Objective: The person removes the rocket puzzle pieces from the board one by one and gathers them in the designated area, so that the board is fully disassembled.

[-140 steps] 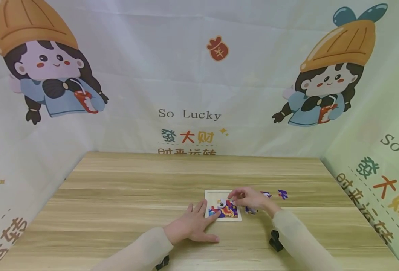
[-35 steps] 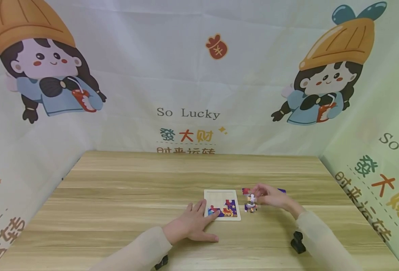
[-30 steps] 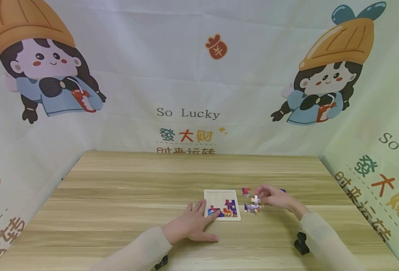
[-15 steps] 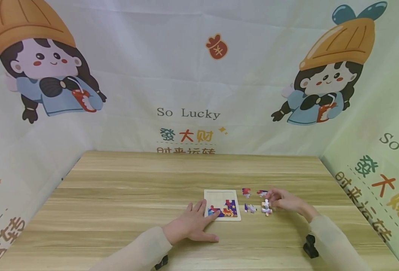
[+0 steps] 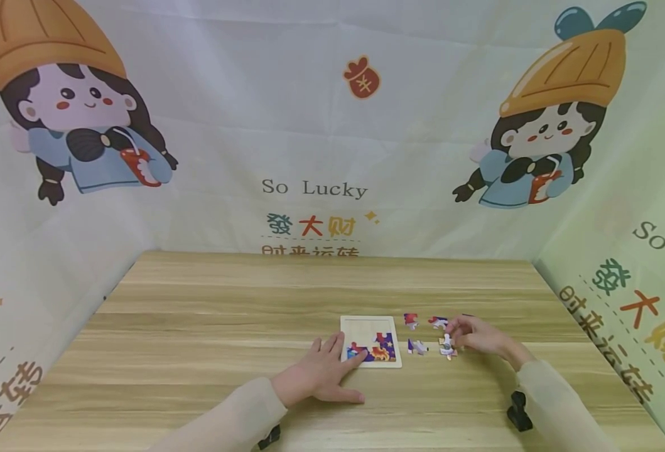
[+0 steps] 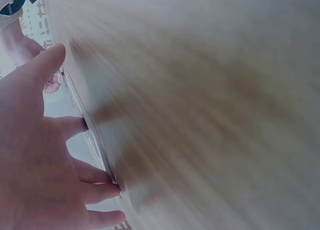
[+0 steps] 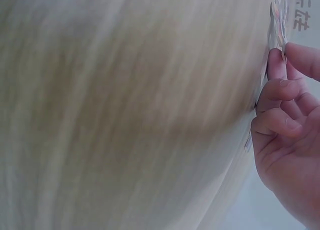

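My left hand (image 5: 321, 370) lies with fingers spread on the near left part of a pale puzzle tray (image 5: 360, 319), the index finger on its pieces. Joined purple, red and orange puzzle pieces (image 5: 387, 346) fill the tray's near side; bare board shows at the back. Right of the tray, my right hand (image 5: 476, 333) pinches a white and purple puzzle piece (image 5: 447, 343) between thumb and finger, close to the table. In the right wrist view the pinched piece (image 7: 283, 35) appears edge-on and the other fingers of my right hand (image 7: 290, 125) are curled.
Loose puzzle pieces lie right of the tray: a red one (image 5: 410, 321), a purple and white one (image 5: 417, 347) and a red and purple one (image 5: 437, 322). Another piece (image 5: 468, 315) is mostly behind the right hand. A printed cloth (image 5: 332, 138) walls the wooden table (image 5: 225, 301).
My right hand has moved from over the tray to its right, and the white-faced piece seen in the tray earlier is gone from there. Lately the pinched piece shifted rightward. My left hand stayed put.
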A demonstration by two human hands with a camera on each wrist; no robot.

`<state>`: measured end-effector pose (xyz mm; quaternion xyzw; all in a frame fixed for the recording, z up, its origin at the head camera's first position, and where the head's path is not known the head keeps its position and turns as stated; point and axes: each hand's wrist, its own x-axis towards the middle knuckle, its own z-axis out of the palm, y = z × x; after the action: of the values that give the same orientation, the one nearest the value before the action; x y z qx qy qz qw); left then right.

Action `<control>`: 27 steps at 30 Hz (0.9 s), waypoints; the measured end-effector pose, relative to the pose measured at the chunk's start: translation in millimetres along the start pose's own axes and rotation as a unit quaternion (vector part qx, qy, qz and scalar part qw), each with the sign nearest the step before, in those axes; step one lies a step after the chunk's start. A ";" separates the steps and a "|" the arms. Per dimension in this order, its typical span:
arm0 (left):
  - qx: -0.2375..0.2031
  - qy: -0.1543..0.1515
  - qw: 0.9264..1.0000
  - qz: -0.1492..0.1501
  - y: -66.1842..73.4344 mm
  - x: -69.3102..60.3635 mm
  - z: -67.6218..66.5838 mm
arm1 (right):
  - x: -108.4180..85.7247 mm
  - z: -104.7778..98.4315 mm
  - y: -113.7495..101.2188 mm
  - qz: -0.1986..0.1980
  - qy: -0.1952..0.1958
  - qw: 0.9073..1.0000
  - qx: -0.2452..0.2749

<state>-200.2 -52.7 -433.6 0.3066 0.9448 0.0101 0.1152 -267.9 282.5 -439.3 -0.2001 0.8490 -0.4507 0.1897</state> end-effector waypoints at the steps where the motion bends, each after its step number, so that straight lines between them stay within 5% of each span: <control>1: -0.001 0.001 1.000 0.001 -0.2 0.2 -0.1 | 0.1 -0.2 0.1 0.000 0.001 1.000 -0.002; 27: 0.002 -0.006 1.000 -0.002 -0.8 1.5 1.9 | 4.1 7.3 -12.5 -0.028 0.028 0.998 -0.057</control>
<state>-201.4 -52.6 -435.9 0.3046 0.9448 0.0062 0.1207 -265.7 268.9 -433.1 -0.2212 0.8726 -0.4119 0.1414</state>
